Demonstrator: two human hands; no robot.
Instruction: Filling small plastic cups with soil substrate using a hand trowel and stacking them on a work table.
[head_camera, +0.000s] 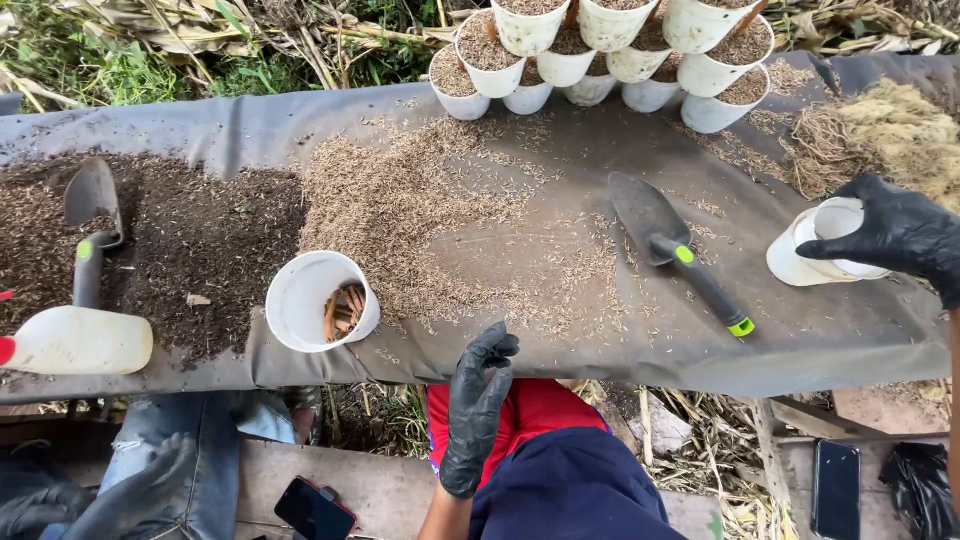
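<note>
Both my hands wear black gloves. My right hand grips the rim of a white plastic cup lying on its side at the right of the grey sheet. Held near the sheet's front edge, my left hand has its fingers loosely curled and holds nothing. A white cup with brown sticks inside lies tilted to the left of that hand. A black trowel with a green-tipped handle rests on the sheet between my hands.
Several white cups filled with husk mix are stacked at the back. Husks and dark soil cover the left half, with a second trowel and a white bottle. Dry roots lie at right. Two phones lie below.
</note>
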